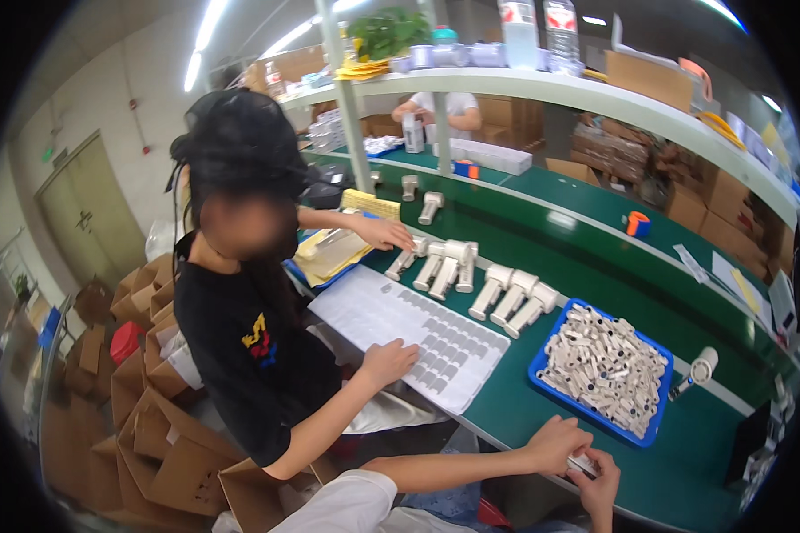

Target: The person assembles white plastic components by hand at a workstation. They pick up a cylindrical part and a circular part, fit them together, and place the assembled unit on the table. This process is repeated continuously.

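Observation:
My left hand (555,443) and my right hand (599,485) meet at the table's near edge. Their fingers close from both sides on a small white part (581,464), mostly covered by the fingertips. Just beyond them is a blue tray (540,382), heaped with small white tubular plastic pieces (606,366), some with dark ends. To the left lies a white sheet of grey stickers (458,400). A co-worker's hand (389,361) rests on this sheet, and the co-worker's other hand (384,233) reaches toward white handheld plastic housings (453,265).
More white housings (514,298) stand in a row along the green table (498,417). One white housing (700,369) lies right of the tray. A shelf (542,80) with bottles crosses the back. Cardboard boxes (165,444) crowd the left floor. Another person (458,111) works across the bench.

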Tool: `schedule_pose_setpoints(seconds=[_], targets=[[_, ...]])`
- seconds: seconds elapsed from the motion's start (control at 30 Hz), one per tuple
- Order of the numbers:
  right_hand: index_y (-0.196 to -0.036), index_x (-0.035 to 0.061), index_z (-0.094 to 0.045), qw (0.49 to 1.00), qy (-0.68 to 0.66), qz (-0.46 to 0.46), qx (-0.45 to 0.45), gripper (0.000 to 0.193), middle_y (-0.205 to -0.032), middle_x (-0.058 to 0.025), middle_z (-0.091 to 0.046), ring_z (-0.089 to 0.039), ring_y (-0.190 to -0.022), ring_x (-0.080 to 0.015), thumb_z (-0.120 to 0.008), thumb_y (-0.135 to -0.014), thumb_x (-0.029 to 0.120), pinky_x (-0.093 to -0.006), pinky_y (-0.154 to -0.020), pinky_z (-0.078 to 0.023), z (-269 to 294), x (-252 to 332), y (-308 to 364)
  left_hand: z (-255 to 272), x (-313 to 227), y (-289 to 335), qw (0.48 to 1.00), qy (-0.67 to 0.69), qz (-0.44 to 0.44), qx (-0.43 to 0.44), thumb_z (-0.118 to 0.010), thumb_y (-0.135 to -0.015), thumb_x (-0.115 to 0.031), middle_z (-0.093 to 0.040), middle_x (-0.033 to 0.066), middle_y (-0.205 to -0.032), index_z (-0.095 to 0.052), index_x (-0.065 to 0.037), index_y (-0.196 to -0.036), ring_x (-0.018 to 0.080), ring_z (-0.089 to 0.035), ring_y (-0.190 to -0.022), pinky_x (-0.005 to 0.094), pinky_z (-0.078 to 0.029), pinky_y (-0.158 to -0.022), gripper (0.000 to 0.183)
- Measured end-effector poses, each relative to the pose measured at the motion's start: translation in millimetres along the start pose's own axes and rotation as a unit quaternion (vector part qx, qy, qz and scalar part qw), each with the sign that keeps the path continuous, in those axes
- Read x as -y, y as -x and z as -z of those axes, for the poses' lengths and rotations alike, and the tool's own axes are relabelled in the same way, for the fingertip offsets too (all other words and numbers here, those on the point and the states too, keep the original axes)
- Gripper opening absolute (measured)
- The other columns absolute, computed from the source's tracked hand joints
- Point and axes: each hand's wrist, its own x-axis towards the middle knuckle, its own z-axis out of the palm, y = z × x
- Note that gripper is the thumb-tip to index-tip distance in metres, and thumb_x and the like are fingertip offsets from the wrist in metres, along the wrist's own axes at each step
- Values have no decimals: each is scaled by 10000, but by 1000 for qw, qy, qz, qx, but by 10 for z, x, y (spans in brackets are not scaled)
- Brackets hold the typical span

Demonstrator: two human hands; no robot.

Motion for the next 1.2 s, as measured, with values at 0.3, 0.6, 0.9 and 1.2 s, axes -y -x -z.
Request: schedule_pose_setpoints(seconds=[0.3, 0.6, 0.9, 1.2], targets=[[-1289, -27, -529, 970, 163, 152, 97, 604, -1157, -222, -578, -558, -1043, -397, -733, -722, 21, -436, -908, -460, 125, 243, -29, -80, 72, -3, 999, -29, -29, 6, -770, -637, -76, -626, 18, -925, -552, -132, -1043, 266, -530, -965, 416, -337, -739, 464], [-1288, -29, -544, 972, 156, 166, 60, 567, -1184, -208, -593, -555, -1042, -399, -714, -749, 22, -457, -898, -462, 37, 236, 59, -191, 90, 64, 997, -52, -38, -37, -775, -642, -87, -628, 30, -933, -542, -134, -1070, 275, -537, -972, 433, -353, -748, 489], [-1226, -21, -609, 986, 103, 111, 72, 491, -1153, -199, -633, -584, -1025, -374, -715, -756, 70, -426, -901, -469, 94, 229, -13, -29, 50, 75, 1000, -4, -8, -9, -880, -596, -175, -620, 23, -921, -573, -144, -1052, 257, -561, -952, 419, -374, -772, 551], [-1250, -16, -634, 989, 79, 94, 80, 432, -1186, -201, -639, -593, -1097, -367, -702, -834, 77, -395, -965, -461, 56, 375, -113, 368, 188, 124, 991, 126, -28, 44, -857, -665, -245, -650, 136, -1162, -614, -96, -1180, 361, -560, -1165, 464, -433, -990, 589]])
